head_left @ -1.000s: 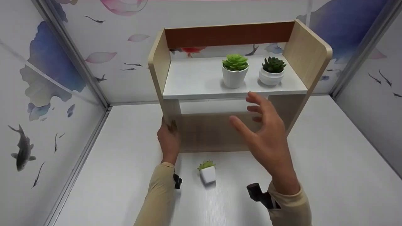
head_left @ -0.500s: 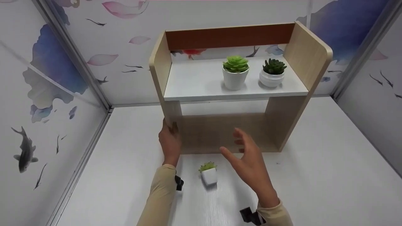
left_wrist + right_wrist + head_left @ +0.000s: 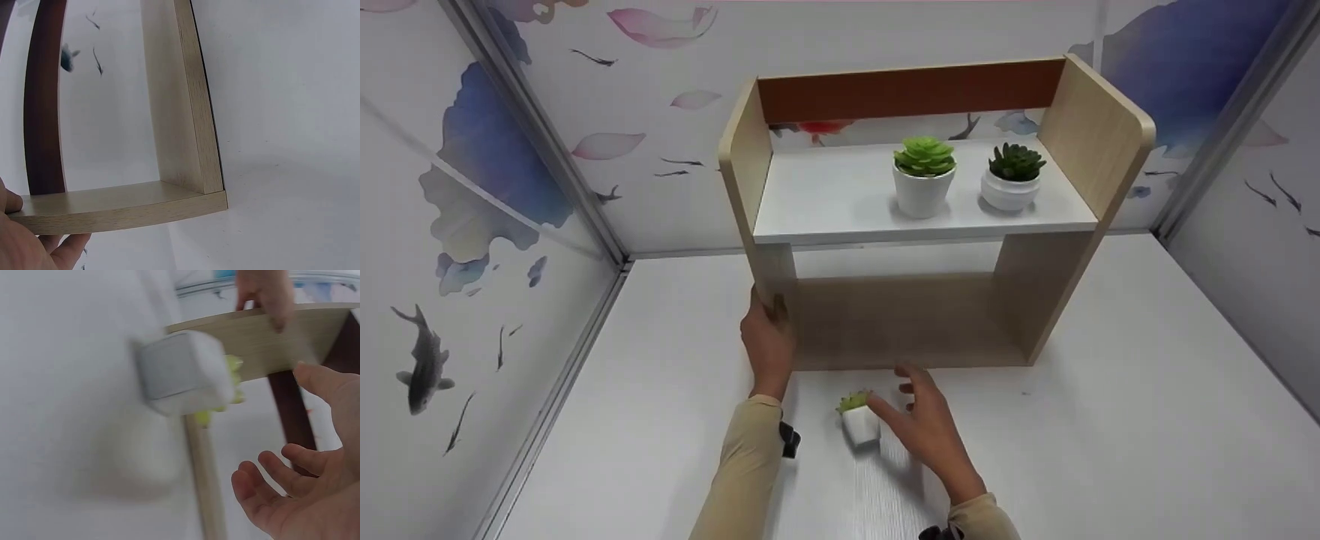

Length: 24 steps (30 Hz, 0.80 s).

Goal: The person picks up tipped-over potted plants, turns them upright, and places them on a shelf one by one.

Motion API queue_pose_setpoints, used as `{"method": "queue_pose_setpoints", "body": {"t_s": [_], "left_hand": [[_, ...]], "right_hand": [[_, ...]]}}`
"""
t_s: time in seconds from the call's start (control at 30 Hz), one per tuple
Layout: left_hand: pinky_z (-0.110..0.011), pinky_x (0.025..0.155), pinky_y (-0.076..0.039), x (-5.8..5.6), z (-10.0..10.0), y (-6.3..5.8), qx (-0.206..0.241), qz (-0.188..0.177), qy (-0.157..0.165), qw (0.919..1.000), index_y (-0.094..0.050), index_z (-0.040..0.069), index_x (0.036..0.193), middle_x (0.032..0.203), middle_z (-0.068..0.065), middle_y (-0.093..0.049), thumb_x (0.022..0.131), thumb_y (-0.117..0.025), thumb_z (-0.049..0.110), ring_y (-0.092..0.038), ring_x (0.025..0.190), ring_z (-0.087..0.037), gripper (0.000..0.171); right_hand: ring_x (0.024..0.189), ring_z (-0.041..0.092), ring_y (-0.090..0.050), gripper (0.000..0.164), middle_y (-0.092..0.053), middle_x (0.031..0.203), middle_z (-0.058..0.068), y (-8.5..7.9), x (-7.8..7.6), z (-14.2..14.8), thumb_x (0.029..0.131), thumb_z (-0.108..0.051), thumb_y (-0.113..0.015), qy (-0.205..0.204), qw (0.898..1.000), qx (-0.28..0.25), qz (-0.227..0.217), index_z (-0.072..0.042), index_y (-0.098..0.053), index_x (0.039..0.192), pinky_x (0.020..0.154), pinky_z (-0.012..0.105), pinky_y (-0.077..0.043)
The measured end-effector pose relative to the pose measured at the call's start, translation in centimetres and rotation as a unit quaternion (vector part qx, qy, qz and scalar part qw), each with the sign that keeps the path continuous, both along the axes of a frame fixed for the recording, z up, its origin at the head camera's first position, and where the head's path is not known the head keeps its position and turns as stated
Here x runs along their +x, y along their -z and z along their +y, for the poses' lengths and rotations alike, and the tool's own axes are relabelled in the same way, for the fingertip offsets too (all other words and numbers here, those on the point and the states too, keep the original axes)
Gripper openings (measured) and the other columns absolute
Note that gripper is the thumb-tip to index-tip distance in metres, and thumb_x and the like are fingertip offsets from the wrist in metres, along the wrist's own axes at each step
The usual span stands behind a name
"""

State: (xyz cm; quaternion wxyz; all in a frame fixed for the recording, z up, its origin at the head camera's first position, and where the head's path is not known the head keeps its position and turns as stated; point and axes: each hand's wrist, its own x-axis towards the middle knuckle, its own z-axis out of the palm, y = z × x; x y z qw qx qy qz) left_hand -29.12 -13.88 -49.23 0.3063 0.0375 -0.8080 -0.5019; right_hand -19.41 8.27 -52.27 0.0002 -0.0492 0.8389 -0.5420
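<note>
My left hand (image 3: pixel 768 341) grips the left side panel of the wooden shelf (image 3: pixel 911 322), thumb inside and fingers outside, as the left wrist view also shows. Just right of a small potted succulent (image 3: pixel 861 426) is my right hand (image 3: pixel 926 427), its thumb and fingers spread with nothing between them. That plant has a white squarish pot (image 3: pixel 180 371) and yellow-green leaves; it lies tipped on the table in front of the shelf. In the head view the thumb overlaps its leaves; the right wrist view shows a gap between hand and pot.
On the shelf's white upper board (image 3: pixel 832 187) stand a bright green succulent (image 3: pixel 924 180) in a white pot and a dark green succulent (image 3: pixel 1012 178) in a rounded white pot. White table (image 3: pixel 1147 420) surrounds the shelf. Printed wall panels (image 3: pixel 495 187) enclose the table.
My right hand has come down and left from in front of the upper board to beside the small tipped succulent. The left hand keeps its hold on the side panel.
</note>
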Motion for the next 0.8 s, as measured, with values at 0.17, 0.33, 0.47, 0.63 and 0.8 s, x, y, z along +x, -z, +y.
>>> {"method": "queue_pose_setpoints", "body": {"t_s": [0.17, 0.33, 0.47, 0.63, 0.8], "left_hand": [[-0.047, 0.108, -0.050, 0.0, 0.1, 0.1, -0.008, 0.009, -0.002, 0.9999, -0.047, 0.001, 0.148, 0.142, -0.018, -0.061, 0.107, -0.054, 0.010, -0.059, 0.132, -0.031, 0.043], [-0.047, 0.107, -0.050, 0.1, 0.1, 0.0, -0.009, 0.007, -0.006, 0.9999, -0.048, 0.000, 0.148, 0.142, -0.020, -0.061, 0.107, -0.055, 0.009, -0.059, 0.132, -0.032, 0.043], [-0.047, 0.108, -0.049, 0.1, 0.0, -0.2, -0.005, 0.005, -0.007, 1.0000, -0.047, 0.000, 0.148, 0.143, -0.020, -0.060, 0.107, -0.055, 0.010, -0.058, 0.133, -0.033, 0.044], [-0.047, 0.108, -0.049, 0.1, -0.1, -0.2, -0.003, 0.004, -0.007, 1.0000, -0.048, 0.001, 0.148, 0.143, -0.019, -0.060, 0.107, -0.055, 0.011, -0.059, 0.132, -0.032, 0.043], [-0.047, 0.109, -0.048, 0.2, -0.1, -0.1, 0.001, -0.003, -0.001, 1.0000, -0.046, 0.001, 0.149, 0.144, -0.018, -0.060, 0.107, -0.054, 0.011, -0.058, 0.133, -0.031, 0.044]], "right_hand": [[0.127, 0.037, -0.057, 0.080, -0.053, 0.146, 0.019, 1.8, 0.0, -0.3, 0.093, -0.041, -0.075, -0.017, 1.000, 0.003, -0.016, 0.000, -0.041, 0.153, 0.101, 0.054, -0.051], [0.124, 0.036, -0.058, 0.080, -0.055, 0.143, 0.020, 2.4, 0.1, -0.7, 0.093, -0.043, -0.075, -0.024, 0.999, 0.010, -0.032, 0.003, -0.043, 0.150, 0.100, 0.053, -0.051], [0.124, 0.037, -0.057, 0.080, -0.056, 0.141, 0.020, 2.4, 0.0, -0.9, 0.092, -0.044, -0.076, -0.027, 0.999, 0.009, -0.039, 0.003, -0.044, 0.149, 0.101, 0.055, -0.050], [0.123, 0.036, -0.058, 0.081, -0.058, 0.140, 0.017, 2.6, -0.1, -1.0, 0.092, -0.047, -0.076, -0.035, 0.998, 0.015, -0.047, 0.002, -0.045, 0.149, 0.100, 0.054, -0.050], [0.116, 0.031, -0.061, 0.078, -0.063, 0.131, 0.015, 2.9, 0.0, -1.0, 0.090, -0.045, -0.078, -0.037, 0.998, 0.018, -0.045, 0.002, -0.051, 0.145, 0.095, 0.051, -0.053]]}}
